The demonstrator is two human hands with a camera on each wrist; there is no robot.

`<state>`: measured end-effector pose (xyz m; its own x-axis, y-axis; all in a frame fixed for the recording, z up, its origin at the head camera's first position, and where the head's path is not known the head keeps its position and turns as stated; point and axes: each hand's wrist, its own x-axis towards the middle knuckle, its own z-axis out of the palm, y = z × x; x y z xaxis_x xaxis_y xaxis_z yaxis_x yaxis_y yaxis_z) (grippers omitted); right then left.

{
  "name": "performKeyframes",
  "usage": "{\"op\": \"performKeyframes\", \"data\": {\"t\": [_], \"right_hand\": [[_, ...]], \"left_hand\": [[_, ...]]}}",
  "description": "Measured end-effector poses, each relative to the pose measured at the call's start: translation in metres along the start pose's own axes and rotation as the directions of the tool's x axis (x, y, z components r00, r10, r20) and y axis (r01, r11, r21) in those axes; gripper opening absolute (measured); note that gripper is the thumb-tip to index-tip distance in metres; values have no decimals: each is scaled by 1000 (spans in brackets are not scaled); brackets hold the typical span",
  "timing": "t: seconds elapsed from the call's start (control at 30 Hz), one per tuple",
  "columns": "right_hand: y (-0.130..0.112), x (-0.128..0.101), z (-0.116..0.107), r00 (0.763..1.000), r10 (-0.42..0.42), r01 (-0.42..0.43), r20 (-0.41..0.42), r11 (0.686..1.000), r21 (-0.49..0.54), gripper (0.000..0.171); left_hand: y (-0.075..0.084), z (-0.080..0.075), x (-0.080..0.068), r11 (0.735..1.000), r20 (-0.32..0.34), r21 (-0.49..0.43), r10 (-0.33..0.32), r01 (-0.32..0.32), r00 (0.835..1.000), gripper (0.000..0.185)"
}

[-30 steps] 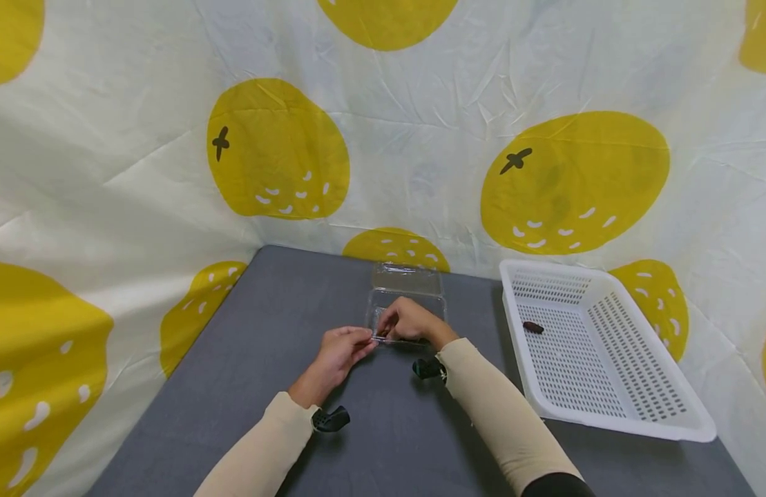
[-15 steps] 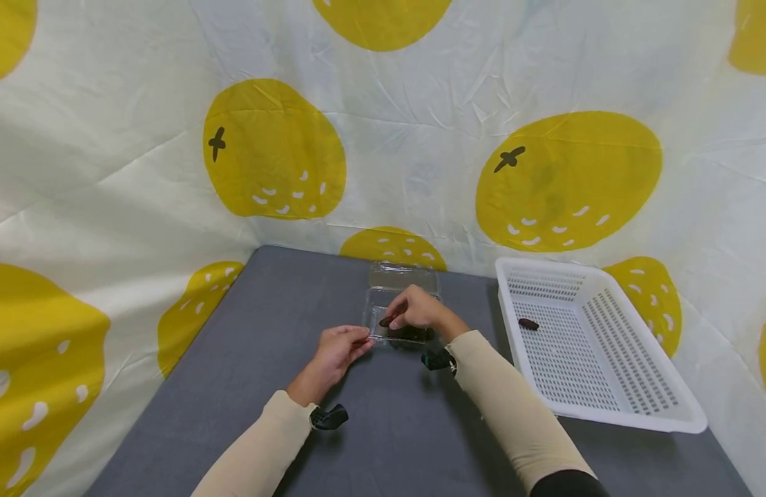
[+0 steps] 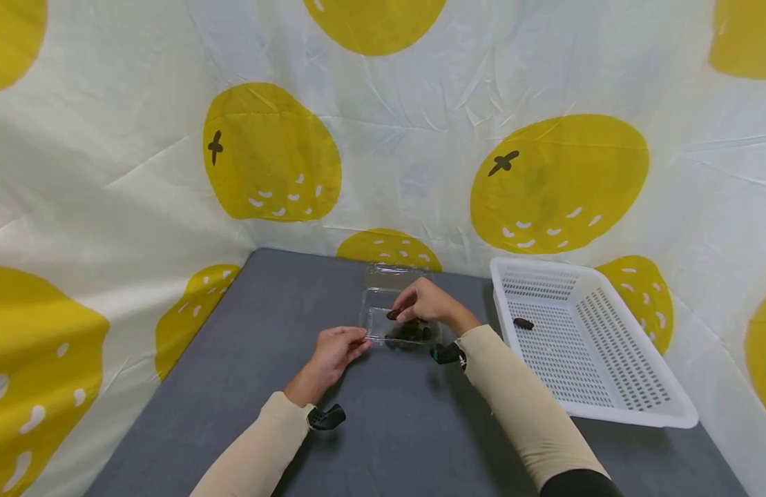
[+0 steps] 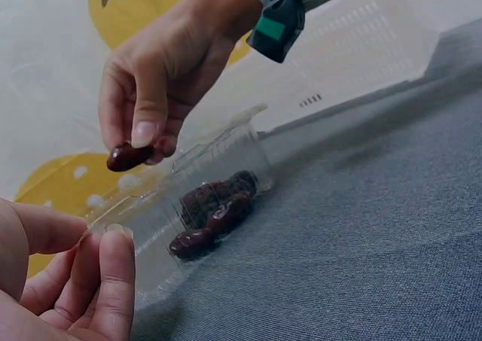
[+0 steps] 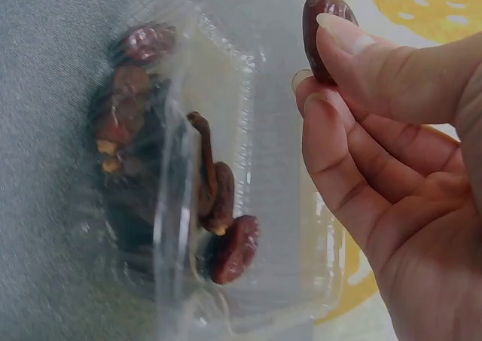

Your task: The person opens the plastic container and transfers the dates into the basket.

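Observation:
A clear plastic clamshell box (image 3: 378, 319) (image 4: 151, 213) (image 5: 248, 153) lies open on the grey table (image 3: 264, 345), with several brown dates (image 3: 410, 333) (image 4: 215, 213) (image 5: 226, 243) inside. My right hand (image 3: 420, 304) (image 4: 143, 123) (image 5: 361, 85) hovers over the box and pinches one date (image 3: 393, 315) (image 4: 128, 156) (image 5: 322, 21) between thumb and fingers. My left hand (image 3: 336, 348) (image 4: 75, 273) pinches the box's near left rim.
A white perforated basket (image 3: 606, 386) stands to the right of the box with one date (image 3: 523, 323) on its floor. A cloth with yellow fruit shapes (image 3: 271, 152) walls in the table at the back and sides.
My right hand has lifted out of the box with a date pinched in its fingers and moved slightly right. The left hand stays on the rim.

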<state>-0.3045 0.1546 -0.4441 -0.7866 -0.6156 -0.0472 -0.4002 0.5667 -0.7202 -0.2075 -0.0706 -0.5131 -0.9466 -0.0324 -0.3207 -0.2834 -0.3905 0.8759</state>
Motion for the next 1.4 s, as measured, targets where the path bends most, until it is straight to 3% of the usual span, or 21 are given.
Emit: {"op": "performKeyframes", "data": {"t": [0.5,0.97,1.4], "right_hand": [[5,-12,-23,1000,20,-20,-8,1000,22,17],[13,-31,-50,999,25,-25,-24,1000,12,23],[21,-48,-71,995,70,-70,-77,998,3,16]], "left_hand": [[0,0,0,1000,-11,6,12,-12,1000,20],[0,1,-1,1000,-5,11,2,-2,1000,32],[0,0,-1,1000,-3,5,5,-5,1000,27]]}}
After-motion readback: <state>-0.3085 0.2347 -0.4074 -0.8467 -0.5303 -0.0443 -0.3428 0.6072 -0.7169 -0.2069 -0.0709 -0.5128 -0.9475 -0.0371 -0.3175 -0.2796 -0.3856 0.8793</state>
